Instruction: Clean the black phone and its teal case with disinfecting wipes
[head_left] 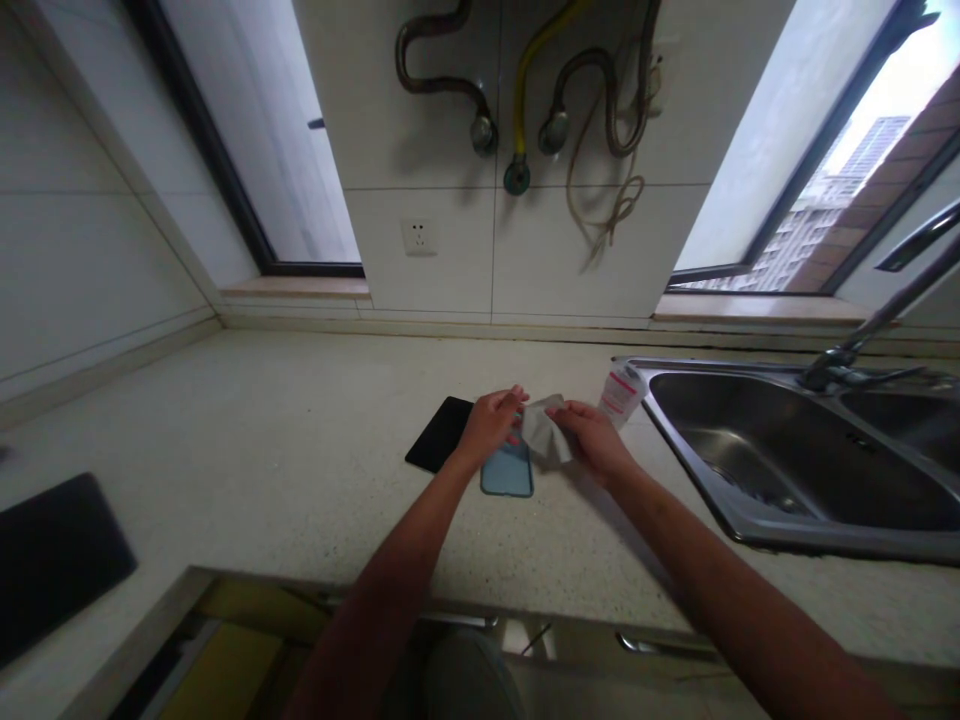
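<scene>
A small grey cloth, creased, hangs from the closed fingers of my right hand. Close by on the left, my left hand has its fingers drawn together near the cloth's edge. What they hold, if anything, I cannot make out. Below both hands lies a blue phone case or phone, its upper part covered, with small reddish marks beside my left fingers. Partly behind my left hand is a flat black rectangular thing. Just beyond my right hand sits a clear packet with pink print.
The pale speckled countertop runs along a tiled wall with hoses and a socket. At the right is a steel sink with a tap. A dark flat object lies far left. A drawer stands below the front edge.
</scene>
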